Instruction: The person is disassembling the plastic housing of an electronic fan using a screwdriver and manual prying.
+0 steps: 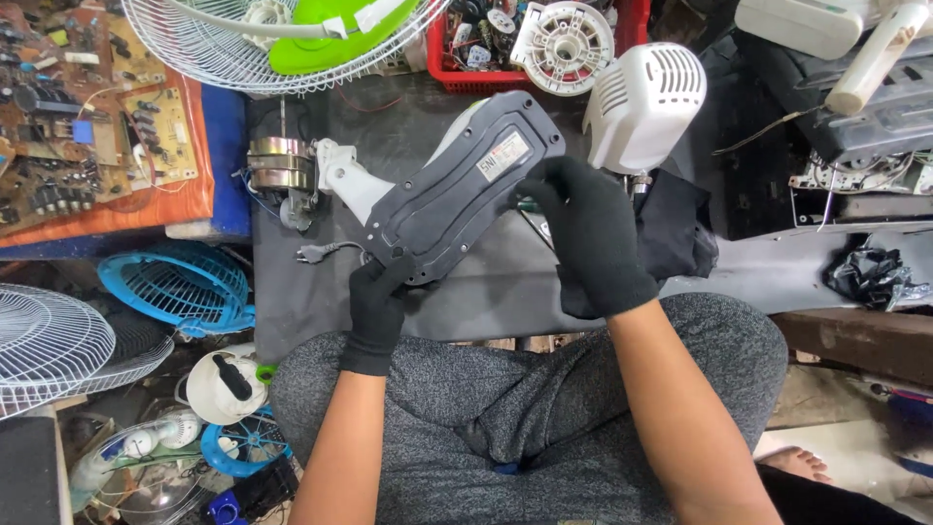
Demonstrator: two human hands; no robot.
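Both my hands wear black gloves. My left hand (376, 309) grips the near lower edge of a dark grey fan base (457, 194), which is tipped so its flat underside with a small label faces me. My right hand (586, 233) holds the base's right edge, fingers curled over it. A white neck piece (342, 181) joins the base to a bare fan motor (279, 165) at the left. A plug on a thin cord (316, 254) lies just left of my left hand. All of this rests on a dark mat (505, 282) above my knees.
A white motor cover (643, 102) stands right of the base, a black cloth (685, 228) beside it. A wire grille with a green blade (292, 44) lies at the back, a red crate of parts (544, 39) behind. Circuit boards (92, 117), blue (180, 282) and white grilles (53, 345) crowd the left.
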